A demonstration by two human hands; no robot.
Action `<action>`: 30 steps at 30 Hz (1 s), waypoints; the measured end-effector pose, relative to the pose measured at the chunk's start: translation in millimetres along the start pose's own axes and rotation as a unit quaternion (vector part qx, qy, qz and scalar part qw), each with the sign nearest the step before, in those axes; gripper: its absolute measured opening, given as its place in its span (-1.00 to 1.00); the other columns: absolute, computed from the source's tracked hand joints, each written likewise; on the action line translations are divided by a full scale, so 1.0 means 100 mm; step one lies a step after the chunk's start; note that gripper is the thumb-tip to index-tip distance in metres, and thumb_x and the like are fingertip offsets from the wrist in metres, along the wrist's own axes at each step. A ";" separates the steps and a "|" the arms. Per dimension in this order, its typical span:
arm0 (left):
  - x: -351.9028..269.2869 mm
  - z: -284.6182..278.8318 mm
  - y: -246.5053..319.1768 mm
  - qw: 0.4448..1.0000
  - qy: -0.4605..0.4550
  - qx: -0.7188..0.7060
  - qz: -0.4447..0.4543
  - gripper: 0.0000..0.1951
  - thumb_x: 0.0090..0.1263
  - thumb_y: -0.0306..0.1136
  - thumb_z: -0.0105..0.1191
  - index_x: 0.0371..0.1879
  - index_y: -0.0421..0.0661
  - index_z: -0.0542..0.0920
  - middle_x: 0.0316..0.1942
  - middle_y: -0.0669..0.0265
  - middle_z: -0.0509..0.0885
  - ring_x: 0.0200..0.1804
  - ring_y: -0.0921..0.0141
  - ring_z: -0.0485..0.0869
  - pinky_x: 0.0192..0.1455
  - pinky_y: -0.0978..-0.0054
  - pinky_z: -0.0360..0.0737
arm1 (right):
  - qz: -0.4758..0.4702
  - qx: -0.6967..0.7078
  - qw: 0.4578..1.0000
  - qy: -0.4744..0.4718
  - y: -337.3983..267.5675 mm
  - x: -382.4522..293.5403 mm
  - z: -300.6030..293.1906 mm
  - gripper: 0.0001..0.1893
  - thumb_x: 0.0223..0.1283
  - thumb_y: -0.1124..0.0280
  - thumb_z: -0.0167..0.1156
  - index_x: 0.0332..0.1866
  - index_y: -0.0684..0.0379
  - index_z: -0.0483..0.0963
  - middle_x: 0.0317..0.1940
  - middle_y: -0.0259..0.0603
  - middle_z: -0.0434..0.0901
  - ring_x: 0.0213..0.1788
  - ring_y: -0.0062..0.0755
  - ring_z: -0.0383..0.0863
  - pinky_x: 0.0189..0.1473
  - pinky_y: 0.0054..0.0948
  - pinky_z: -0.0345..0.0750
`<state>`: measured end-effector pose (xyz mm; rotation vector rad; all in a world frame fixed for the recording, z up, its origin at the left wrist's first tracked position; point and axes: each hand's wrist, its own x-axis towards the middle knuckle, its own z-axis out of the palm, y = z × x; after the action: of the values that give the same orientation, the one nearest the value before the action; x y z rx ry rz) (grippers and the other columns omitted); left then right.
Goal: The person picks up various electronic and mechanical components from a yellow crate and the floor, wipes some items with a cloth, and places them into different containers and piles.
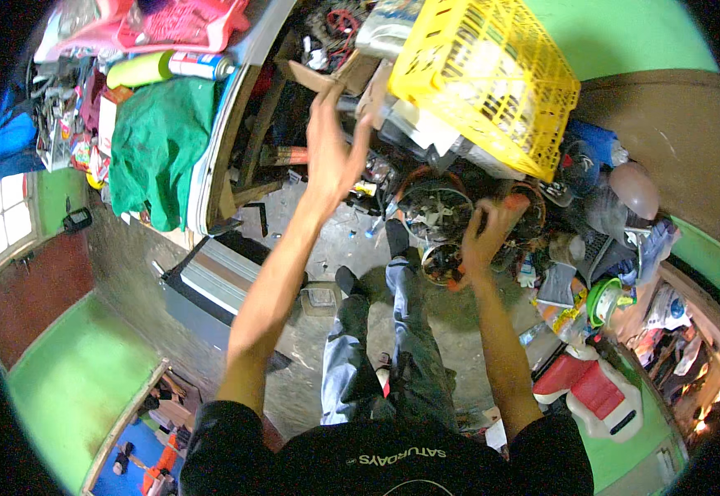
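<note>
My left hand reaches forward, thumb spread from its fingers. Its fingertips overlap a brown cardboard piece beside the shelf; motion blur hides whether they grip it. My right hand is bent and blurred above several round containers. An orange-red thing shows at its fingertips, and I cannot tell whether it is held. Just left of that hand stands a round tub with small dark and pale bits inside. A smaller round tin of mixed small parts sits below it, partly hidden by the hand.
A yellow plastic crate leans over the pile ahead. Left are a wooden-edged shelf with a green cloth, and a grey metal case on the floor. A red and white plastic object is at right; a fire burns beyond.
</note>
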<state>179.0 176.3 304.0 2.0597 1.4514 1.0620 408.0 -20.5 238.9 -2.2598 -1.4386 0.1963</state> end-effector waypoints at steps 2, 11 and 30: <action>-0.77 -0.32 -0.32 0.991 -0.003 -0.032 -0.134 -0.60 0.27 -0.47 0.05 0.08 -0.29 0.36 0.04 -0.04 0.44 0.10 0.10 0.45 0.19 0.28 0.35 | -0.032 0.091 0.993 -0.067 -0.08 -0.60 0.32 -0.86 0.19 0.48 0.04 -0.19 0.25 0.46 -0.28 -0.03 0.53 -0.16 -0.09 0.51 -0.07 -0.29 0.41; -4.65 0.10 -1.79 0.879 -0.098 -0.084 -0.459 -0.77 0.33 -0.51 -0.04 -0.05 -0.19 0.44 -0.26 0.06 0.66 -0.16 0.25 0.66 -0.08 0.31 0.54 | 0.088 0.062 0.902 -0.417 0.60 -3.01 3.49 -0.68 0.08 0.25 0.16 -0.16 0.28 0.49 -0.33 0.13 0.60 -0.22 0.09 0.59 -0.09 -0.12 0.51; -4.57 0.89 -2.33 0.775 -0.294 -0.157 -0.537 -0.24 0.10 0.04 0.29 0.14 -0.20 0.28 0.02 -0.04 0.48 0.09 0.12 0.49 0.14 0.24 0.42 | 0.233 0.223 0.835 -0.447 0.27 -3.43 2.90 -0.20 0.14 0.16 0.22 0.38 0.29 -0.01 0.23 0.11 0.28 0.25 -0.12 0.30 0.27 -0.29 0.24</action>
<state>26.9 -147.6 -73.4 0.8539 1.5577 0.1169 175.4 -248.9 -72.0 -2.1127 -0.9619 1.7357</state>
